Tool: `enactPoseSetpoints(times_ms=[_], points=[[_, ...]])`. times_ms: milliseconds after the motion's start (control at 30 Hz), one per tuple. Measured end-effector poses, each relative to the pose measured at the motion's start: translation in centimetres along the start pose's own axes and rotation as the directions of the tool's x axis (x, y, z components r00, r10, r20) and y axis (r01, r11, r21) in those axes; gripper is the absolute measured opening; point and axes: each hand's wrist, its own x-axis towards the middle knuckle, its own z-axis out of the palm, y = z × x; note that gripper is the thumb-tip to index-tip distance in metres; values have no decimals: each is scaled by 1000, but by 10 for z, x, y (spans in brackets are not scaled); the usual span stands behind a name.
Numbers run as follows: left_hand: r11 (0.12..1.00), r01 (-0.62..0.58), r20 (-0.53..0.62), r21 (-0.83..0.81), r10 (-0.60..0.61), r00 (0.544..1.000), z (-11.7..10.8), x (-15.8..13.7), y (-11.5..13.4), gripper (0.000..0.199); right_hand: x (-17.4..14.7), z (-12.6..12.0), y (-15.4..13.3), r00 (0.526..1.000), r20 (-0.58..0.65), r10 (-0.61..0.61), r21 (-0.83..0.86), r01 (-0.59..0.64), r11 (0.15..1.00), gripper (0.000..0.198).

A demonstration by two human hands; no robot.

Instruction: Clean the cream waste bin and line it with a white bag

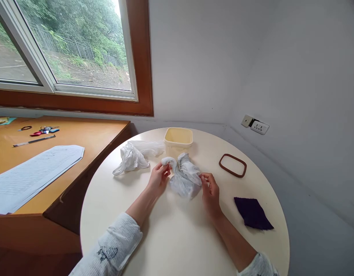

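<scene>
Pinching crinkled, sheer plastic bag: left hand, right hand; behind it: smooth, round-cornered yellow tub

Lower part of tub hidden behind the plastic bag; bag's inside, can't tell. Left sleeve and right sleeve cut off at bottom (right one barely shows). Round table cropped there too. Papers run off left, writing unreadable. Window cut at top and left. Key bunch too small to sort out.
</scene>
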Motion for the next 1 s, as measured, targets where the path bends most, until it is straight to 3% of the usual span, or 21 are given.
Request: enactPoseSetpoints(times_ms=[200,500,633,867,1000], points=[[998,-23,58,-61,26,998,3,-2,5,17,1,-1,-3,988,137,-76,-93,90,992,30],[994,17,103,-104,-6,995,5,-4,11,27,-4,-1,-7,979,172,-111,-157,139,978,26],[999,12,150,-32,-7,989,6,-6,11,48,-6,-2,-9,966,210,-150,-110,176,978,22],[992,37,399,122,-83,913,7,-11,6,85,-3,-5,-14,936,184,-301,-167,331,929,9],[975,46,470,217,-145,871,10,-14,4,96,-2,-3,-13,911,239,-335,-256,392,883,28]])
